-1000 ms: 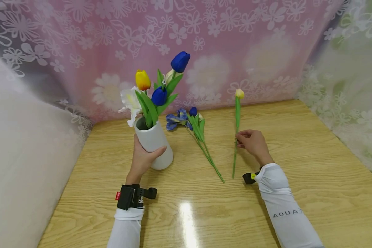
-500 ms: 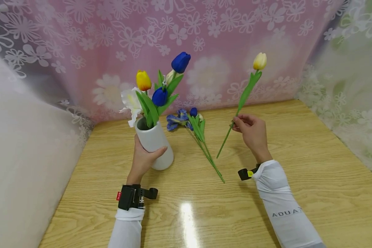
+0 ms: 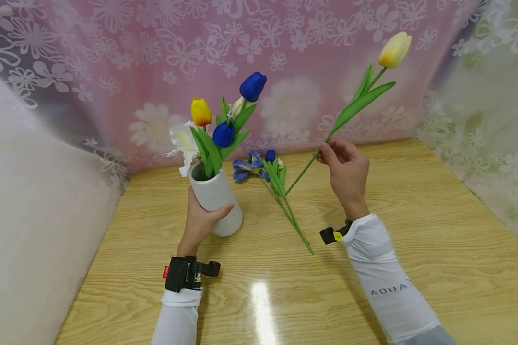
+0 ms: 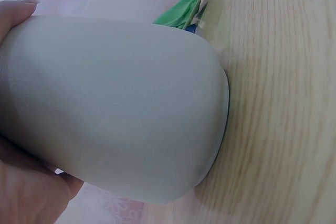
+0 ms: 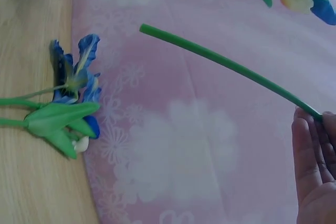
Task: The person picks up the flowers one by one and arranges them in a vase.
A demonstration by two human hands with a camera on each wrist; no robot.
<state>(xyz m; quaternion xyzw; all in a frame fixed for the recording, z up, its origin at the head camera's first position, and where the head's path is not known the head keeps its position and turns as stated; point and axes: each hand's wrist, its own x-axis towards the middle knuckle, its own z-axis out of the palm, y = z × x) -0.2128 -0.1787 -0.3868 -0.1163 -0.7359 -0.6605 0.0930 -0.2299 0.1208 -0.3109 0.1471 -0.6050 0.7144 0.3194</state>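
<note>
My left hand (image 3: 200,223) grips the white vase (image 3: 217,201) around its side; the vase leans a little to the left, its base at the table. In it stand a yellow-orange tulip (image 3: 200,111), blue tulips (image 3: 253,86), a mostly hidden cream tulip and a white ruffled flower (image 3: 183,143). My right hand (image 3: 348,175) pinches the green stem of a cream-yellow tulip (image 3: 395,50) between thumb and fingers. That tulip is held up, slanting to the upper right. In the right wrist view its stem's cut end (image 5: 149,30) points away from the fingers.
Between the hands, a blue iris (image 3: 247,166), a small blue tulip (image 3: 270,155) and a small whitish flower lie on the wooden table (image 3: 311,297), stems toward me. A pink floral curtain (image 3: 285,57) hangs along the table's back edge, with pale cloth at both sides.
My right hand has raised the cream-yellow tulip off the table and carried it slightly left, tilting its bloom to the upper right. My left hand and the vase stay practically still.
</note>
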